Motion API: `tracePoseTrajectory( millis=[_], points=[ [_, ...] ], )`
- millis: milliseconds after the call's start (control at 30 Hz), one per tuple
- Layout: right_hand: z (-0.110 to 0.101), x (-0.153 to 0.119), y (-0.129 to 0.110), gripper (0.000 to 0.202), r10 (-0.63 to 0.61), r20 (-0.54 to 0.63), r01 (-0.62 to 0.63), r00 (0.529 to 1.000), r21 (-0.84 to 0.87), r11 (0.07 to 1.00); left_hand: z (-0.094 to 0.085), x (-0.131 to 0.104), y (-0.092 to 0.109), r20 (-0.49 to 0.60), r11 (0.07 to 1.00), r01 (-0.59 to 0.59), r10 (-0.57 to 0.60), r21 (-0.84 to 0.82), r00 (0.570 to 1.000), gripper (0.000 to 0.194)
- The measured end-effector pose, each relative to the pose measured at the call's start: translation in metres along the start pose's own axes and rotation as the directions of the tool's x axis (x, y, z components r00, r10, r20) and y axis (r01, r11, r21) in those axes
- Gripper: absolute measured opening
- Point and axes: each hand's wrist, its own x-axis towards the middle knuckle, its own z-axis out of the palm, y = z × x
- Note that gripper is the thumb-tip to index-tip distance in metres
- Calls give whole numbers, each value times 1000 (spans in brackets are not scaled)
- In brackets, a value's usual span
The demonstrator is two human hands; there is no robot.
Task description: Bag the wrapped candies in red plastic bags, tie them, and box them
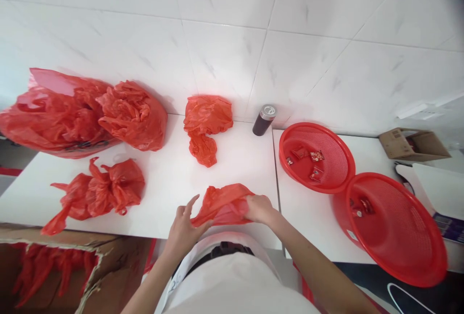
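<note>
A red plastic bag (226, 198) lies loosely spread on the white table in front of me, its mouth partly open. My left hand (184, 227) is at the bag's left corner, index finger and thumb apart, the thumb touching the plastic's near edge. On the other side, my right hand (258, 208) reaches into the bag's mouth. Its fingers are hidden by the red plastic, so their grip cannot be made out. Behind the bag, a folded stack of red bags (208, 113) rests against the wall, with a crumpled red bag (203, 149) just below it.
A dark tumbler (264, 120) stands near the wall. Two red baskets (342, 159) (398, 227) at right hold small packets. Filled red bags (134, 115) and knotted red bags (108, 186) sit at left. An open carton (116, 265) of red bags is lower left; a small box (395, 144) stands far right.
</note>
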Motion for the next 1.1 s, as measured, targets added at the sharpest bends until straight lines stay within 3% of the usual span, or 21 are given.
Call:
tracePoseTrajectory(
  millis=[33,100,167,233,300,333,400,467,533,600,733,800,833,900,967,1033,1100],
  points=[
    [-3,-1,-2,23,-14,0,14,1000,17,1000,3,1,2,6,991,-63,63,115,998,65],
    [-13,-7,-1,39,-67,23,66,997,60,996,8,7,6,49,971,-134,126,196,991,40],
    [-26,-16,10,48,-179,43,162,983,253,954,10,15,6,85,987,-113,104,111,991,25],
    [-41,-23,33,47,-270,-56,254,961,555,792,8,21,4,102,997,-24,31,-69,994,34],
    [-52,-23,65,44,-138,-293,313,946,717,623,6,25,3,129,966,56,-24,-251,991,41],
    [-56,-19,81,44,13,-407,306,913,707,637,5,26,3,144,942,83,-38,-325,989,43],
    [-59,-7,112,46,275,-559,144,782,591,793,4,26,3,172,895,119,-49,-429,984,44],
    [-56,10,130,49,375,-603,-75,704,462,884,3,27,6,191,864,140,-52,-484,980,45],
    [-50,25,131,46,379,-594,-144,710,404,903,2,30,7,210,854,160,-61,-495,976,45],
    [-43,36,117,42,340,-596,-106,727,392,914,1,35,8,235,863,176,-68,-474,969,45],
    [-35,49,80,45,157,-559,96,814,396,913,-4,47,7,242,917,142,-52,-374,969,47],
    [-40,56,80,51,99,-584,179,806,399,899,-8,50,6,216,943,100,-31,-316,976,47],
    [-45,60,86,57,127,-607,164,785,401,901,-10,51,6,206,953,85,-24,-291,978,48],
    [-55,74,105,73,307,-605,-3,734,449,894,-13,51,5,189,966,76,-29,-249,981,48],
    [-62,92,123,90,503,-497,-208,707,533,820,-15,49,4,182,972,77,-37,-220,983,49],
    [-61,111,127,97,590,-375,-336,715,556,761,-14,47,3,184,977,75,-38,-199,982,49],
    [-52,127,116,97,552,-323,-374,769,473,798,-13,46,2,195,983,74,-40,-170,980,48]
  ],
)
